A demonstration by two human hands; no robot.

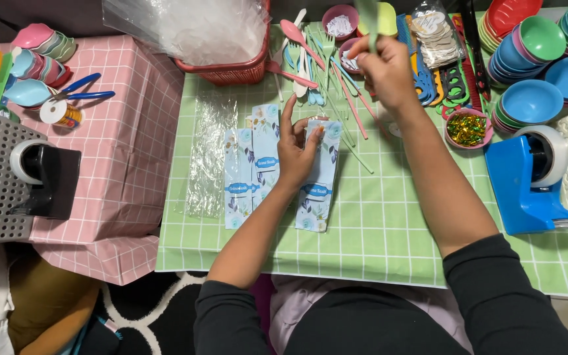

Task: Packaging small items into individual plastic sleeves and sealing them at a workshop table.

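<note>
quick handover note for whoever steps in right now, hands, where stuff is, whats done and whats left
Left hand presses on a floral paper sleeve on the green checked cloth.
Right hand is raised over the pile of plastic cutlery, pinching a pale green piece.
Done: other floral sleeves lie beside clear bags.
Left: the held sleeve shows nothing inside it yet.

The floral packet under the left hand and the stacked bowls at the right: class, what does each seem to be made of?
Floral packet: probably printed paper or thin film; flat, matte, creased at the left hand.
Stacked bowls: likely moulded plastic; bright solid colours, smooth glossy rims.
</note>
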